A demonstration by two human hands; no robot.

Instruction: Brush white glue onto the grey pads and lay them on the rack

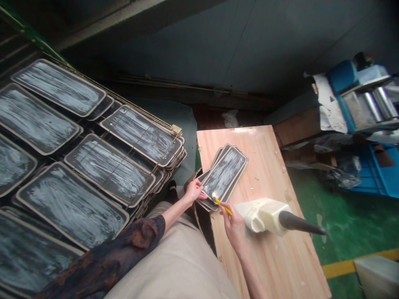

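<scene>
On a wooden bench top [264,178] lies a fanned stack of dark rectangular plates with pale rims and rounded corners. The top plate [226,168] carries streaky whitish smears. My left hand [194,190] pinches the near left edge of this plate. In my right hand [233,224] is a small yellow-handled brush [223,206], its tip touching the plate's near end at a white blob. The brush's tip is too small to make out clearly. Right of my right hand is a white plastic bottle [271,214] with a long dark cone nozzle.
At left, a wire rack [124,149] bears several piles of similar smeared plates [75,203]. A blue machine with metal rollers [375,104] stands at the far right above a blue crate [382,170]. The floor [336,224] is green with a yellow line.
</scene>
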